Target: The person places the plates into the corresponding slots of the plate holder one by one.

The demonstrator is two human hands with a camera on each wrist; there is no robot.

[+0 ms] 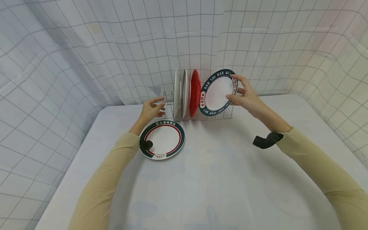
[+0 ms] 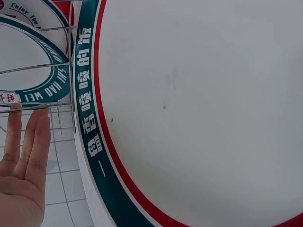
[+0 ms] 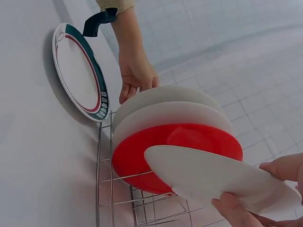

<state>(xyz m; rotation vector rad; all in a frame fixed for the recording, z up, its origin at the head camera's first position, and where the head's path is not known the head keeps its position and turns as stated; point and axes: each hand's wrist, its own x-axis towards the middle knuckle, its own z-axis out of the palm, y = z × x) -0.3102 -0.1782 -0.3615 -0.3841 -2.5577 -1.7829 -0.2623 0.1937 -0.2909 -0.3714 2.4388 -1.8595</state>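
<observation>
My right hand (image 1: 247,97) grips an oval white plate (image 1: 219,92) with a dark green lettered rim by its right edge, thumb on the front. That plate is tilted over the right part of a wire dish rack (image 1: 215,118), its lower left edge beside a red plate (image 1: 195,94). At the rack's left end is my left hand (image 1: 151,110), its fingers (image 2: 37,146) extended and the tips right at a rack wire. Between the left hand and the red plate, white plates (image 1: 177,95) stand upright in the rack.
Another round plate (image 1: 162,140), with a green rim and a red ring, lies face up on the white table (image 1: 218,179) in front of the rack's left end, under the left wrist. Behind the rack hangs a white cloth (image 1: 195,41) with a grid pattern.
</observation>
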